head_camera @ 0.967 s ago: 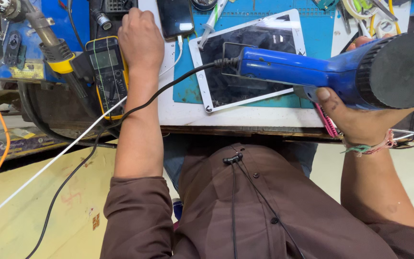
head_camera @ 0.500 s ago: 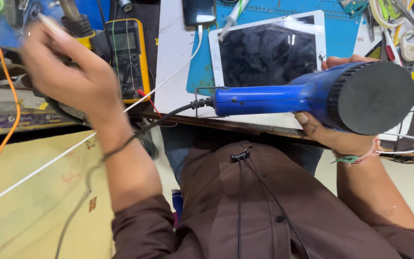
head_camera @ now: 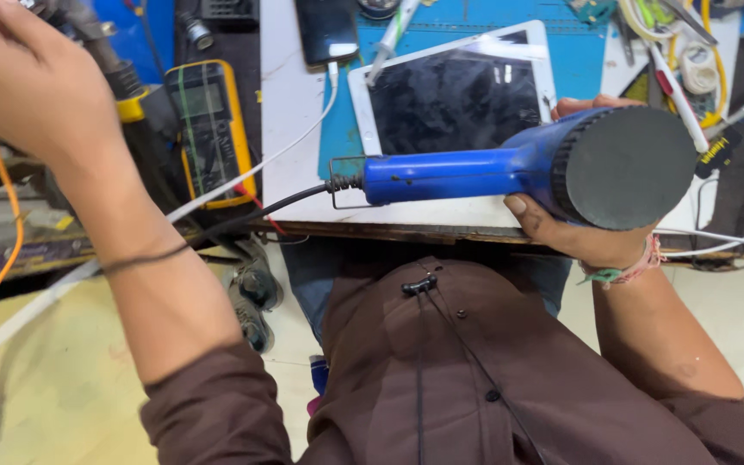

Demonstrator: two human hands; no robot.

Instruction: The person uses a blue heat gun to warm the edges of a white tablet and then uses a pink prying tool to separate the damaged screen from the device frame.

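left hand (head_camera: 32,95) lifted off the multimeter (head_camera: 210,129), now raised, loosely spread (empty) | right hand (head_camera: 583,228) kept clamped on blue heat blower (head_camera: 527,168), drawn near of tablet (head_camera: 458,95)

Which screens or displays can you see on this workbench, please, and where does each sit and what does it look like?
Tablet: flat on the blue mat, just beyond the blue heat gun held in the right hand; white frame, dark unlit rectangular glass.
Phone: at the top edge, left of the tablet; small, dark, unlit.
Multimeter: left of the white cable, near the raised left hand; yellow casing, dull grey-green display.
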